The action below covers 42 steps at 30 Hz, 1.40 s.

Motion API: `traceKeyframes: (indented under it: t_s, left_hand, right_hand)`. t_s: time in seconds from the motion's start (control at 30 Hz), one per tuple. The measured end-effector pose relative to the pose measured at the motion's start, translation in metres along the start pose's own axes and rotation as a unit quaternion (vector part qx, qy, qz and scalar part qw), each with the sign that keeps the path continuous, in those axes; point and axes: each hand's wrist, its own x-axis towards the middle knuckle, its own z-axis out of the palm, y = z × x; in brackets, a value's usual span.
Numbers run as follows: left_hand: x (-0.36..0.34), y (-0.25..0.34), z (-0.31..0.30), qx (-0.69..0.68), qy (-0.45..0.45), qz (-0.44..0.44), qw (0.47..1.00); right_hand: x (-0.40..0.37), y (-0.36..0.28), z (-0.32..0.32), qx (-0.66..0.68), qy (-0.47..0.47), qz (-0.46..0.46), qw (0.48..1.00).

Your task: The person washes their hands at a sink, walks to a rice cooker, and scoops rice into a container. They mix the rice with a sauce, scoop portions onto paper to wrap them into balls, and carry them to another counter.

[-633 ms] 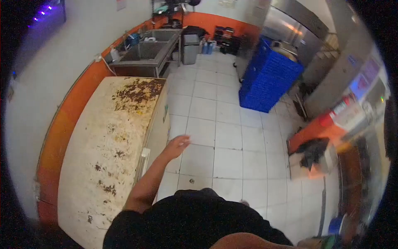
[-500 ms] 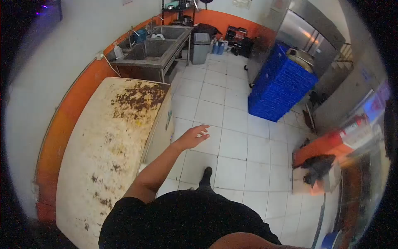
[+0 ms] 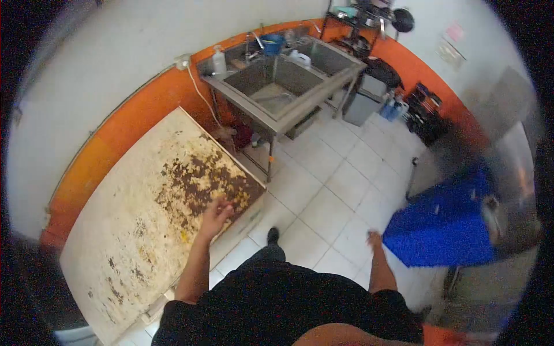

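My left hand (image 3: 216, 218) is held out over the near edge of a worn, cream-coloured chest top (image 3: 138, 225), its fingers apart and slightly blurred, with nothing in them. Brown, rust-like patches spread over the far end of that top. On the other side, my right hand (image 3: 375, 237) hangs low above the floor tiles, close beside a blue crate stack (image 3: 438, 222). It is small and blurred, with loosely parted fingers and nothing visible in it.
Ahead stands a steel double sink (image 3: 277, 118), with a blue basin (image 3: 271, 44) and a white pump bottle (image 3: 219, 60) along its back. A grey bin (image 3: 365, 101), bottles (image 3: 393, 108) and a dark rack (image 3: 426, 112) line the far wall. White tiles (image 3: 323, 202) cover the floor.
The view has swung left and come closer to the sink. My left hand now overlaps the chest top instead of the floor. My right hand has come into view near the blue crates.
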Motion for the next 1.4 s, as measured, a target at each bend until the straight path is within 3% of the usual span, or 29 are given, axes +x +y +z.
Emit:
traceKeyframes:
  t_s: [0.03, 0.07, 0.1, 0.17, 0.2, 0.27, 0.3, 0.33, 0.37, 0.43, 0.5, 0.57, 0.7, 0.77, 0.83, 0.9, 1.03, 1.1, 1.13, 1.2, 1.23, 1.33, 1.4]
  left_hand:
    - [0.015, -0.005, -0.011, -0.044, 0.072, 0.001, 0.996]
    - [0.030, -0.007, -0.027, -0.033, 0.124, -0.037, 0.991]
    - [0.044, -0.003, -0.038, -0.024, 0.172, -0.077, 0.982]
    - [0.079, 0.039, -0.047, -0.046, 0.288, -0.049, 0.955]
    - [0.106, 0.033, -0.056, -0.051, 0.291, -0.049, 0.954]
    - [0.154, 0.015, -0.082, 0.151, 0.351, -0.051, 0.923]
    - [0.186, 0.035, -0.074, 0.147, 0.357, -0.052, 0.921]
    - [0.224, 0.058, -0.066, 0.045, 0.346, -0.010, 0.937]
    - [0.282, 0.084, -0.059, -0.046, 0.338, 0.036, 0.939]
    - [0.338, 0.102, -0.033, -0.050, 0.291, 0.069, 0.953]
    - [0.385, 0.103, -0.002, -0.069, 0.242, 0.085, 0.964]
    - [0.424, 0.078, 0.031, -0.058, 0.210, 0.020, 0.976]
    - [0.479, 0.065, 0.084, -0.059, 0.225, -0.101, 0.967]
    - [0.498, 0.052, 0.102, -0.148, 0.269, -0.194, 0.932]
    - [0.515, 0.059, 0.103, -0.161, 0.312, -0.211, 0.912]
    - [0.538, 0.076, 0.092, -0.141, 0.356, -0.224, 0.896]
    - [0.568, 0.078, 0.096, -0.184, 0.416, -0.243, 0.857]
    - [0.576, 0.072, 0.106, -0.228, 0.433, -0.245, 0.837]
    - [0.585, 0.068, 0.112, -0.232, 0.442, -0.247, 0.831]
    - [0.598, 0.064, 0.130, -0.324, 0.469, -0.279, 0.773]
    - [0.603, 0.054, 0.134, -0.334, 0.445, -0.298, 0.776]
    - [0.632, 0.029, 0.150, -0.390, 0.446, -0.276, 0.757]
    - [0.665, 0.003, 0.154, -0.466, 0.448, -0.234, 0.726]
  right_hand:
    - [0.092, -0.052, -0.069, 0.066, 0.101, -0.007, 0.993]
    - [0.114, -0.086, -0.078, 0.136, 0.201, -0.008, 0.970]
    - [0.135, -0.160, -0.119, 0.439, 0.164, 0.023, 0.883]
    - [0.160, -0.286, -0.174, 0.618, 0.172, -0.051, 0.765]
    - [0.178, -0.329, -0.185, 0.631, 0.120, -0.069, 0.763]
    - [0.225, -0.376, -0.191, 0.612, -0.028, -0.120, 0.781]
    - [0.240, -0.399, -0.206, 0.505, -0.042, -0.136, 0.851]
    - [0.256, -0.421, -0.221, 0.393, -0.055, -0.152, 0.905]
    - [0.319, -0.438, -0.242, 0.426, -0.030, -0.167, 0.889]
    - [0.387, -0.461, -0.269, 0.489, 0.015, -0.143, 0.861]
    - [0.461, -0.507, -0.281, 0.448, 0.035, -0.141, 0.882]
    - [0.512, -0.575, -0.271, 0.484, 0.014, -0.190, 0.854]
    - [0.632, -0.729, -0.208, 0.501, -0.228, -0.238, 0.800]
    - [0.675, -0.798, -0.172, 0.490, -0.301, -0.281, 0.769]
    - [0.695, -0.861, -0.153, 0.472, -0.349, -0.274, 0.762]
    - [0.710, -0.909, -0.134, 0.427, -0.351, -0.331, 0.765]
    - [0.744, -0.947, -0.069, 0.300, -0.349, -0.407, 0.789]
    - [0.764, -0.937, -0.023, 0.447, -0.322, -0.481, 0.682]
    - [0.771, -0.929, -0.017, 0.441, -0.331, -0.483, 0.680]
    - [0.766, -0.892, -0.030, 0.259, -0.333, -0.495, 0.760]
    - [0.769, -0.883, -0.033, 0.163, -0.367, -0.486, 0.777]
    - [0.742, -0.833, -0.032, 0.208, -0.384, -0.414, 0.798]
    - [0.710, -0.808, -0.041, 0.277, -0.485, -0.362, 0.747]
